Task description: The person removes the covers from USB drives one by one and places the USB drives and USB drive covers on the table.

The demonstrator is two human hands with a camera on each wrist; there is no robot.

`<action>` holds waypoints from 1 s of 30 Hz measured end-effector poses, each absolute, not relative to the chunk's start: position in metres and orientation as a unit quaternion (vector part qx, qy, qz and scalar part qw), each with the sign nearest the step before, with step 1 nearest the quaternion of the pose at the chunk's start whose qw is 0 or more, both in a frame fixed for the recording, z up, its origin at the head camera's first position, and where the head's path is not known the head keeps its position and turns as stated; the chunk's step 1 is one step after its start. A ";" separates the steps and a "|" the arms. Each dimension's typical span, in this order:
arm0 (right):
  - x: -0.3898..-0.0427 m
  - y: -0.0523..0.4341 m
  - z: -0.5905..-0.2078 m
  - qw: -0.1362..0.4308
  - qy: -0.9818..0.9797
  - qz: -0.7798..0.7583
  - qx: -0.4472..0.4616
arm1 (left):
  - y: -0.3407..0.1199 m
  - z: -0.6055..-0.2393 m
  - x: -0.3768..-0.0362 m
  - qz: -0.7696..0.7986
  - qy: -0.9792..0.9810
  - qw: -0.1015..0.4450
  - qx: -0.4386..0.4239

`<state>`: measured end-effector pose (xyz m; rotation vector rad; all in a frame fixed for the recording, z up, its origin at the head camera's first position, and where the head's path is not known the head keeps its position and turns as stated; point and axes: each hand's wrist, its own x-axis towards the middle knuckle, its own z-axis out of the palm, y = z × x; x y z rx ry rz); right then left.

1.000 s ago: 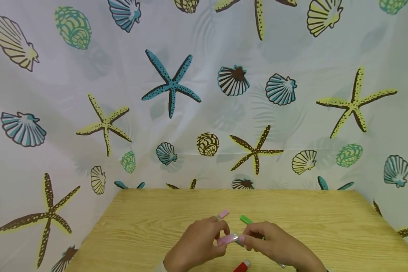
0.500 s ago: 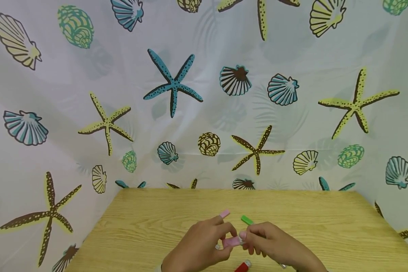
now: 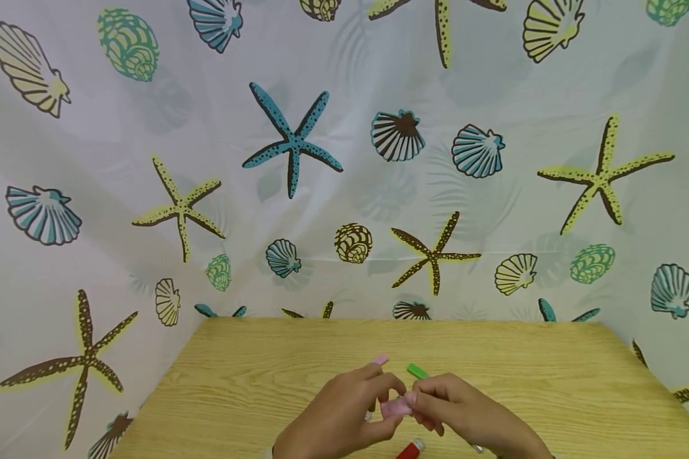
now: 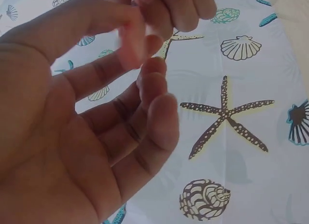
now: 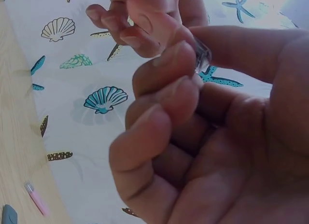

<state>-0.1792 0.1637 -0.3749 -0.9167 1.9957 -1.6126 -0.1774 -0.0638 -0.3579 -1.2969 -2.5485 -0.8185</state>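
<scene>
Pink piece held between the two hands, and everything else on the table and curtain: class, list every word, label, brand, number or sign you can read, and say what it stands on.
None can be read.
The pink piece in both hands: no print visible.
The green piece and red piece on the table: no lettering visible.
The curtain: only shell and starfish pictures.

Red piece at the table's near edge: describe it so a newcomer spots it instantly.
On the light wooden table, look just below the left hand and right hand. The small red plastic piece with a pale tip lies there, the only red item.
</scene>
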 end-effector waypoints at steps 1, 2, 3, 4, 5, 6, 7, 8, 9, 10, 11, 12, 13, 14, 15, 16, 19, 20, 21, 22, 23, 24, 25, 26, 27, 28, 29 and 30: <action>-0.179 0.163 -0.374 0.205 0.716 -0.580 -0.330 | -0.063 -0.358 -0.178 -0.285 -0.854 0.075 -0.428; -0.179 0.163 -0.374 0.206 0.713 -0.583 -0.330 | -0.062 -0.359 -0.179 -0.298 -0.854 0.068 -0.421; -0.179 0.163 -0.373 0.206 0.710 -0.586 -0.331 | -0.062 -0.359 -0.180 -0.317 -0.852 0.054 -0.413; -0.179 0.162 -0.373 0.209 0.705 -0.591 -0.330 | -0.061 -0.360 -0.181 -0.337 -0.848 0.041 -0.408; -0.178 0.162 -0.372 0.211 0.700 -0.596 -0.332 | -0.060 -0.361 -0.182 -0.360 -0.841 0.023 -0.403; -0.178 0.162 -0.372 0.213 0.696 -0.601 -0.330 | -0.059 -0.363 -0.183 -0.385 -0.833 0.001 -0.397; -0.178 0.162 -0.371 0.214 0.692 -0.606 -0.328 | -0.058 -0.364 -0.184 -0.411 -0.823 -0.019 -0.392; -0.178 0.162 -0.371 0.213 0.689 -0.610 -0.327 | -0.057 -0.366 -0.186 -0.435 -0.812 -0.039 -0.388; -0.177 0.162 -0.371 0.210 0.687 -0.614 -0.328 | -0.057 -0.367 -0.186 -0.457 -0.801 -0.061 -0.383; -0.177 0.162 -0.371 0.208 0.685 -0.618 -0.326 | -0.056 -0.368 -0.187 -0.477 -0.789 -0.079 -0.380; -0.177 0.162 -0.371 0.204 0.685 -0.619 -0.325 | -0.055 -0.369 -0.187 -0.494 -0.778 -0.096 -0.376; -0.177 0.163 -0.371 0.200 0.686 -0.621 -0.323 | -0.054 -0.370 -0.187 -0.508 -0.770 -0.110 -0.371; -0.177 0.163 -0.371 0.198 0.686 -0.622 -0.321 | -0.053 -0.371 -0.188 -0.518 -0.762 -0.118 -0.369; -0.177 0.163 -0.371 0.195 0.687 -0.623 -0.319 | -0.052 -0.371 -0.188 -0.527 -0.757 -0.123 -0.366; -0.177 0.163 -0.371 0.194 0.687 -0.625 -0.316 | -0.051 -0.371 -0.188 -0.533 -0.752 -0.130 -0.364; -0.177 0.163 -0.371 0.193 0.687 -0.626 -0.314 | -0.051 -0.372 -0.188 -0.538 -0.749 -0.135 -0.362; -0.177 0.163 -0.371 0.191 0.687 -0.628 -0.310 | -0.050 -0.371 -0.188 -0.556 -0.735 -0.156 -0.356; -0.176 0.162 -0.371 0.189 0.686 -0.630 -0.312 | -0.050 -0.371 -0.188 -0.566 -0.725 -0.169 -0.354; -0.176 0.162 -0.371 0.187 0.684 -0.631 -0.316 | -0.050 -0.370 -0.188 -0.576 -0.715 -0.184 -0.351; -0.175 0.162 -0.370 0.184 0.682 -0.632 -0.319 | -0.050 -0.369 -0.188 -0.586 -0.704 -0.199 -0.348; -0.175 0.162 -0.370 0.182 0.680 -0.633 -0.322 | -0.050 -0.369 -0.188 -0.596 -0.693 -0.213 -0.345; -0.174 0.162 -0.369 0.180 0.677 -0.635 -0.326 | -0.050 -0.368 -0.187 -0.604 -0.684 -0.224 -0.343; -0.174 0.163 -0.369 0.177 0.676 -0.636 -0.329 | -0.051 -0.368 -0.187 -0.611 -0.675 -0.236 -0.339; -0.173 0.163 -0.368 0.175 0.675 -0.636 -0.331 | -0.051 -0.367 -0.187 -0.615 -0.670 -0.244 -0.336; -0.173 0.163 -0.368 0.173 0.675 -0.636 -0.332 | -0.051 -0.367 -0.186 -0.618 -0.667 -0.249 -0.333; -0.172 0.162 -0.367 0.171 0.675 -0.636 -0.332 | -0.052 -0.366 -0.186 -0.621 -0.664 -0.254 -0.332; -0.172 0.162 -0.367 0.169 0.675 -0.636 -0.334 | -0.052 -0.366 -0.185 -0.623 -0.660 -0.257 -0.332; -0.172 0.162 -0.367 0.165 0.674 -0.636 -0.337 | -0.053 -0.365 -0.185 -0.625 -0.657 -0.261 -0.332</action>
